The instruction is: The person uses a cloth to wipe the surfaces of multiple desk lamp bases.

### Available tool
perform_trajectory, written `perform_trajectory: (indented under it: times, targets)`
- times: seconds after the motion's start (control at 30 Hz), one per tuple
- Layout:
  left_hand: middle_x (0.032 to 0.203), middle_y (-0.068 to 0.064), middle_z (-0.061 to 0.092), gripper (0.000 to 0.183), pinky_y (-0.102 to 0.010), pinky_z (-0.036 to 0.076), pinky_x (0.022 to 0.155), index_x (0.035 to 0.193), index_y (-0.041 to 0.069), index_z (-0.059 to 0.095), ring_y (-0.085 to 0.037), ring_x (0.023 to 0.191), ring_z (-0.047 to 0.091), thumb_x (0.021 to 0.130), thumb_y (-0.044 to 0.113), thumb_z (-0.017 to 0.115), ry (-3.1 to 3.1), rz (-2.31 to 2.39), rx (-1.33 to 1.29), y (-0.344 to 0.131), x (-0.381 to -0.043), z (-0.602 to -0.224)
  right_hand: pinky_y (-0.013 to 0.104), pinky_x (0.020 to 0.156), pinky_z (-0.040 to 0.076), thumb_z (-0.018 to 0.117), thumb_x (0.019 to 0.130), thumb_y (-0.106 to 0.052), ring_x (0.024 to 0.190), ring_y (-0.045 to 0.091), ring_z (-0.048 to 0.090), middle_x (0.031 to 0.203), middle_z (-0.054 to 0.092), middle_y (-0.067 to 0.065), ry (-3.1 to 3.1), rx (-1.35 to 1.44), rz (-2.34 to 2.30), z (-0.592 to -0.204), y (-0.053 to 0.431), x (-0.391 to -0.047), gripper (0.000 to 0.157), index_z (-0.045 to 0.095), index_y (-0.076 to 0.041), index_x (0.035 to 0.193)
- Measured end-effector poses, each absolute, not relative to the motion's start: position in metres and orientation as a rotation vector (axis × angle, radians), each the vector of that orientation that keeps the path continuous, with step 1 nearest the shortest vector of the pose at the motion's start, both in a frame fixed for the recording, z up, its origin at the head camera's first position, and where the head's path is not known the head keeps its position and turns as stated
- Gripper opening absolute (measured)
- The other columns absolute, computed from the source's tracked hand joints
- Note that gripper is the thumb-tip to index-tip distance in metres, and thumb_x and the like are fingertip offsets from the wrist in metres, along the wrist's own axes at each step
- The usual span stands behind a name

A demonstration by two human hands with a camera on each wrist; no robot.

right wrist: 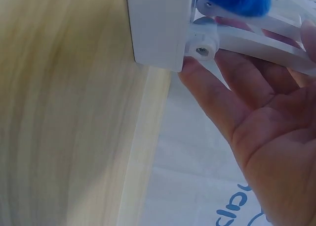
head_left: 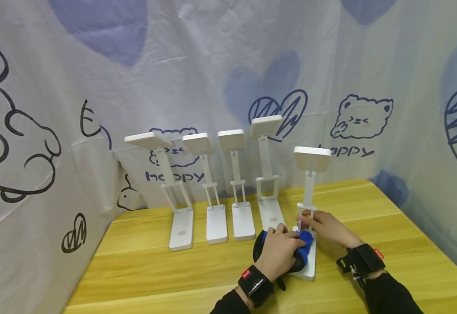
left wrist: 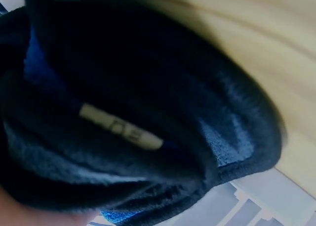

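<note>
At the right of the table stands a white phone stand (head_left: 312, 161), upright with its top plate tilted. My right hand (head_left: 328, 226) holds its upright just above the base; in the right wrist view the fingers (right wrist: 247, 80) reach behind the twin legs, one fingertip at the base's end. My left hand (head_left: 277, 253) grips a fuzzy blue cloth with black edging (head_left: 306, 245) and presses it over the stand's base. Close up in the left wrist view, the cloth (left wrist: 227, 142) shows dark folds and a small pale label. The palm side of the left hand is hidden.
Several more white phone stands (head_left: 217, 222) are lined up to the left on the yellow wood-grain table (head_left: 142, 266). Behind them hangs a pale curtain (head_left: 197, 87) printed with hearts and cartoon bears, close to the table's back edge.
</note>
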State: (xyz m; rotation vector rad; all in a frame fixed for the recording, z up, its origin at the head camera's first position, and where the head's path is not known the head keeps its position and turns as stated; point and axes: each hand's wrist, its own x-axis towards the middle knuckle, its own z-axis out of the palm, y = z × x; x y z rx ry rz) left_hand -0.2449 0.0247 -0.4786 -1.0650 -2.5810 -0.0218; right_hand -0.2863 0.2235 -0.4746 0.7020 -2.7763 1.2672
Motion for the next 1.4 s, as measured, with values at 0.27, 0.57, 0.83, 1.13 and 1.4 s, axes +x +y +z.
perform_trajectory:
  times: [0.27,0.57,0.83,1.13,1.4]
  targets:
    - [0.116,0.016,0.064,0.043,-0.03,0.036,0.063,0.111,0.043,0.068,-0.013,0.092,0.047,0.074,0.022,0.074,-2.557,0.077,-1.141,0.041,-0.245,-0.476,0.043,0.071,0.05,0.045,0.099,-0.034,0.086,0.021,0.062,0.095,0.069,0.007,-2.786,0.658,1.261,-0.473,0.223,-0.286,0.038,0.065,-0.008,0.118]
    - [0.125,0.02,0.06,0.042,-0.035,0.042,0.077,0.114,0.044,0.066,-0.012,0.103,0.043,0.083,0.017,0.067,-2.538,0.023,-1.341,0.041,-0.241,-0.476,0.047,0.075,0.052,0.045,0.1,-0.033,0.091,0.025,0.063,0.106,0.068,0.013,-2.78,0.659,1.283,-0.476,0.224,-0.285,0.038,0.064,-0.007,0.12]
    - [0.125,0.022,0.059,0.043,-0.025,0.033,0.071,0.112,0.044,0.067,-0.007,0.097,0.039,0.081,0.014,0.068,-2.517,-0.028,-1.486,0.027,-0.229,-0.472,0.05,0.079,0.053,0.044,0.099,-0.037,0.094,0.026,0.063,0.102,0.069,0.012,-2.781,0.646,1.314,-0.478,0.224,-0.287,0.041,0.064,-0.006,0.118]
    - [0.128,0.02,0.057,0.052,-0.024,0.033,0.073,0.113,0.041,0.067,-0.007,0.103,0.041,0.076,0.004,0.066,-2.542,-0.157,-1.547,0.0,-0.227,-0.476,0.049,0.08,0.053,0.042,0.099,-0.04,0.093,0.024,0.063,0.102,0.07,0.012,-2.801,0.638,1.305,-0.479,0.223,-0.288,0.046,0.064,-0.005,0.12]
    - [0.128,0.017,0.058,0.058,-0.026,0.037,0.073,0.114,0.038,0.067,-0.008,0.101,0.042,0.071,-0.002,0.065,-2.544,-0.224,-1.496,-0.028,-0.232,-0.48,0.05,0.081,0.051,0.041,0.1,-0.04,0.093,0.023,0.063,0.098,0.071,0.009,-2.809,0.624,1.284,-0.479,0.222,-0.288,0.046,0.065,-0.005,0.119]
